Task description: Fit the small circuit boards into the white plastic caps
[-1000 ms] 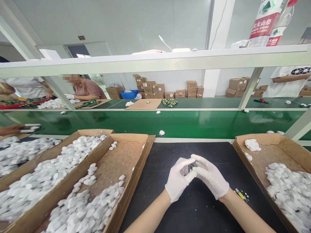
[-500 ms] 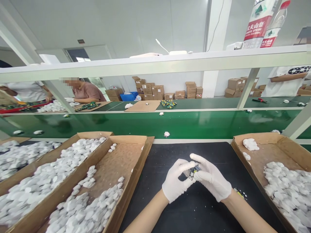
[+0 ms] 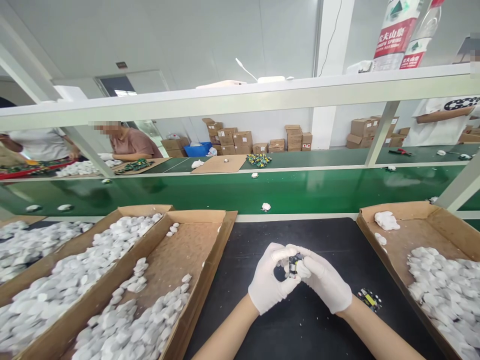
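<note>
Both my hands wear white gloves and meet above the black mat (image 3: 262, 330). Between them is a small circuit board (image 3: 293, 265) with dark and yellowish parts. My left hand (image 3: 270, 277) pinches the board's left side between thumb and fingers. From the other side my right hand (image 3: 324, 280) closes on it, thumb and fingertips against its face. The gloves cover part of the board. To the right of my right wrist, another circuit board (image 3: 369, 299) with a yellow part lies on the mat.
Cardboard trays of white pieces stand at left (image 3: 198, 220) and right (image 3: 420, 210). Beyond the mat runs a green conveyor belt (image 3: 210, 192) carrying small white-topped pieces. A shelf (image 3: 232, 102) with water bottles (image 3: 397, 35) crosses above. Co-workers (image 3: 135, 142) sit or stand across the line.
My right fingers have come down and closed in on the circuit board, which has turned slightly. White-topped pieces on the belt have shifted right.
</note>
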`<state>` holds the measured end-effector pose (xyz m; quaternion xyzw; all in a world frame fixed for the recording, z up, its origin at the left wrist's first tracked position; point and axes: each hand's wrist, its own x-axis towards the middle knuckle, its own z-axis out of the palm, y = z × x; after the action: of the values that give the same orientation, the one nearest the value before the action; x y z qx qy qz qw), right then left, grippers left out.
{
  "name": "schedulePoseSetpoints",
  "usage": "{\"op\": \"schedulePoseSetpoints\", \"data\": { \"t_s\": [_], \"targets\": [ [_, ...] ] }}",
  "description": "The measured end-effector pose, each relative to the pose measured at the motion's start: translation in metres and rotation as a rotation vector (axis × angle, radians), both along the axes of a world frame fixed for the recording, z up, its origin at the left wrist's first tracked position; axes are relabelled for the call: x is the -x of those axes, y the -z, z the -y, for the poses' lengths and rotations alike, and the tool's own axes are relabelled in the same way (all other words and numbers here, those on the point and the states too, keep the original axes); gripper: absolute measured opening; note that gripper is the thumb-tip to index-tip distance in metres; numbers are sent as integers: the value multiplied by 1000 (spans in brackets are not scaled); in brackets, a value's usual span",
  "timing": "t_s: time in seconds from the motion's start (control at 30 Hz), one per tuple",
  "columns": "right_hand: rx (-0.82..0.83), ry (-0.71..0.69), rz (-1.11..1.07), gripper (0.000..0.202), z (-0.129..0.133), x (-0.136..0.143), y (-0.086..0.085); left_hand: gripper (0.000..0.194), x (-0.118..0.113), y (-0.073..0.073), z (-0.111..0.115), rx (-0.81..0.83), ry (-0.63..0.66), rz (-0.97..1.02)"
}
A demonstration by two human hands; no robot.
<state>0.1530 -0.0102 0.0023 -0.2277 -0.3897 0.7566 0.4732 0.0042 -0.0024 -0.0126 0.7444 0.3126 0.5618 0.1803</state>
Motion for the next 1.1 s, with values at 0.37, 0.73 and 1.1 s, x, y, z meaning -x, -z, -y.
{"op": "schedulePoseSetpoints", "data": {
  "t_s": [0.37, 0.73, 1.1],
  "targets": [
    [143, -37, 35, 44, 4, 6, -23, 42, -2, -1, 1, -28, -7, -63],
    [-124, 11, 264, 40, 3, -3, -20, 40, -1, -2, 4, 43, 18, -20],
    [-205, 35, 400, 37, 0, -6, -20, 42, -3, -3, 4, 34, 36, -50]
  ]
}}
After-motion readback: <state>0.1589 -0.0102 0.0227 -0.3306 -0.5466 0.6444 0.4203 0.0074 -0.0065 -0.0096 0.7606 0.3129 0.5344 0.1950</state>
